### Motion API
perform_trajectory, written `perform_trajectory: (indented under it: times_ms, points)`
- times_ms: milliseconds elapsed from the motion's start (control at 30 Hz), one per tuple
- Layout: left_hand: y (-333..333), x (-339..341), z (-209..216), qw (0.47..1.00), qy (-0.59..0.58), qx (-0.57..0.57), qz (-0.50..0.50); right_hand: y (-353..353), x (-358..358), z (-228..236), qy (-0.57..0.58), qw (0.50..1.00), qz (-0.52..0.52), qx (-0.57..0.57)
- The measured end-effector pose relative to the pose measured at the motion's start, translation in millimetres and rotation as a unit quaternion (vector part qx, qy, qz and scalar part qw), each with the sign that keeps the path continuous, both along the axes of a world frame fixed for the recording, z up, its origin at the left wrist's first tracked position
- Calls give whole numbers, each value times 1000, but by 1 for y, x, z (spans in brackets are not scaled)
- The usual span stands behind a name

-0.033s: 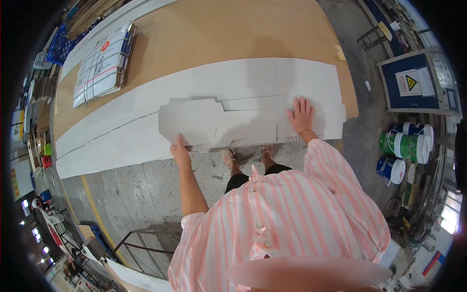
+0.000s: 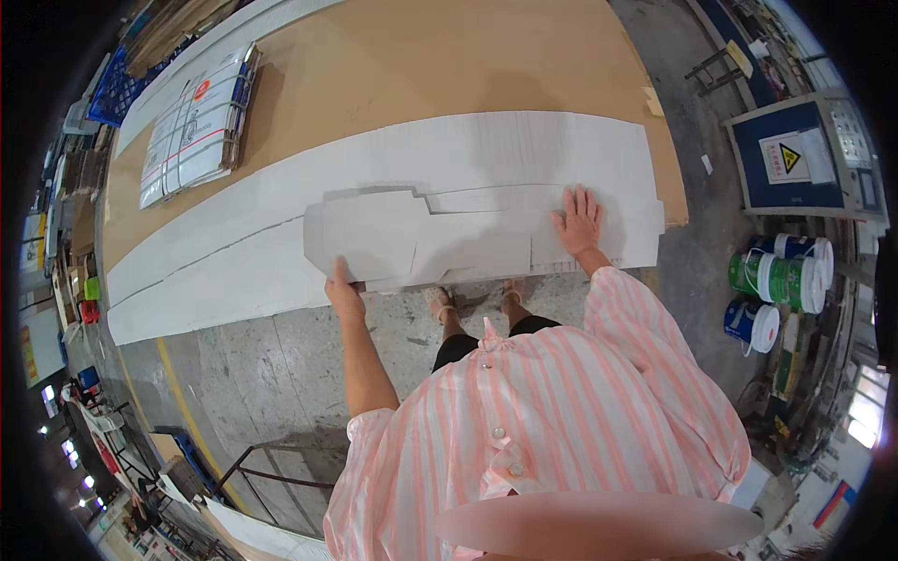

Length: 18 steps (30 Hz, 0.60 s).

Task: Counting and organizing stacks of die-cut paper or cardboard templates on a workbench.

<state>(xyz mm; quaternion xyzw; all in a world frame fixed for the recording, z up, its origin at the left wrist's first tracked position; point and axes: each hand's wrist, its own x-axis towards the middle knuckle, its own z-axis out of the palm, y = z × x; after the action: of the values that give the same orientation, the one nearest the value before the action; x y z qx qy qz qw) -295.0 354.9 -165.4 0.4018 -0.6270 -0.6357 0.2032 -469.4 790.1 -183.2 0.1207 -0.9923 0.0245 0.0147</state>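
A cut, notched sheet of white cardboard (image 2: pixel 365 234) lies near the front edge of the table, on top of longer white cardboard sheets (image 2: pixel 234 257). At its near left corner my left hand (image 2: pixel 345 290) pinches the edge, thumb on top and the other fingers hidden beneath. Farther right, my right hand (image 2: pixel 581 224) rests flat with fingers spread on the white cardboard, just past the notched piece's right end. Slits and a stepped outline show along the notched piece.
A strapped bundle of flattened printed sheets (image 2: pixel 199 126) sits on the brown board (image 2: pixel 402 56) at the far left. Right of the table stand green and blue buckets (image 2: pixel 786 280) and a blue cabinet with a warning sign (image 2: pixel 790 159). A metal frame (image 2: pixel 271 477) is behind at left.
My left hand has shifted very slightly to the left at the corner of the notched cardboard. The right hand stays in place.
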Motion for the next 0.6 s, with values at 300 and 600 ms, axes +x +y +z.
perform_trajectory:
  times_ms: [300,600]
  points:
    - [-2,1,-5,993,-10,-115,-16,-3,-2,5,-23,1000,-5,-8]
    - [-23,21,-17,980,-103,-146,91,-1,-6,-17,32,999,37,13]
